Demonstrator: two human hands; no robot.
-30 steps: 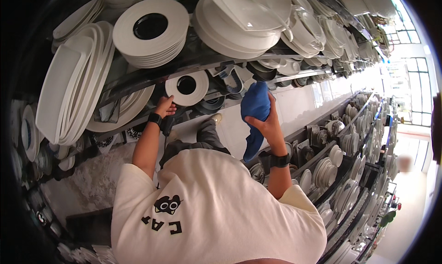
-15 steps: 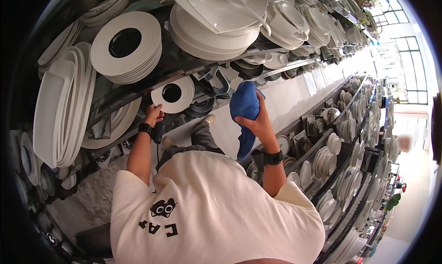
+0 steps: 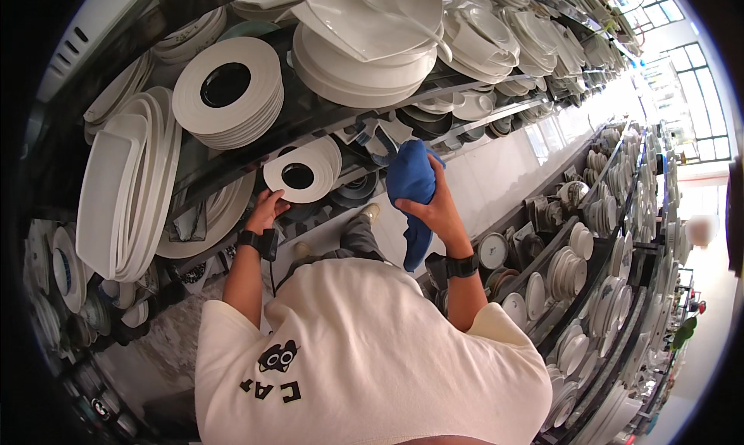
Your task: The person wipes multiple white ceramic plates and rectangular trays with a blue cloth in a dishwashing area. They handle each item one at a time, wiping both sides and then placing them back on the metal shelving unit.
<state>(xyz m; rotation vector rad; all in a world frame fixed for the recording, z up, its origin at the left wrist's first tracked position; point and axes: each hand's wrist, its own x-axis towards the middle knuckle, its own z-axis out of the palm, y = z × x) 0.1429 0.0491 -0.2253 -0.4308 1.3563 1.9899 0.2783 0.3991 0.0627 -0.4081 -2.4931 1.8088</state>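
My left hand (image 3: 268, 211) is closed on the near edge of a white plate (image 3: 316, 183) with a black centre, thumb on the rim. The plate is slightly tilted at a lower shelf level, and behind it more white rim of another plate (image 3: 332, 156) shows. My right hand (image 3: 440, 208) grips a bunched blue cloth (image 3: 411, 174), whose loose end hangs toward my body. The cloth is apart from the plate, to its right.
On the shelf above stand a stack of white plates with black centres (image 3: 267, 96), long white dishes (image 3: 108, 201) and large white platters (image 3: 364, 73). At right, a long rack (image 3: 570, 270) is filled with dishes. A pale tiled floor (image 3: 496, 166) runs between the shelves.
My left hand has shifted the plate slightly, and another white rim now shows behind it. The right hand still grips the cloth. The whole view has moved a little.
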